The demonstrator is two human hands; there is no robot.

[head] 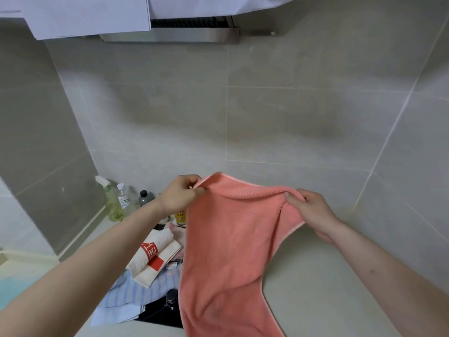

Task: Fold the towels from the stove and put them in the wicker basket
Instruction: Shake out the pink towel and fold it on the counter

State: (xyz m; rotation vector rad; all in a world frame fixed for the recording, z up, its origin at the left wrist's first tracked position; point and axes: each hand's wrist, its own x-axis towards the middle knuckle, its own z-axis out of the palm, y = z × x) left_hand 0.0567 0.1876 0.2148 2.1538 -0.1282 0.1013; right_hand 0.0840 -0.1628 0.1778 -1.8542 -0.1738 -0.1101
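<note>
Head view: both hands hold a pink towel (230, 239) up in front of the tiled wall, left hand (179, 195) pinching its top left corner, right hand (308, 210) gripping the top edge on the right, rest of the cloth hanging toward the near counter (315, 288). Left of it, a white-and-red towel (153, 256) lies on a blue striped towel (131, 295) over the dark stove (158, 312); bottles (121, 200) stand at the far left by the wall.
</note>
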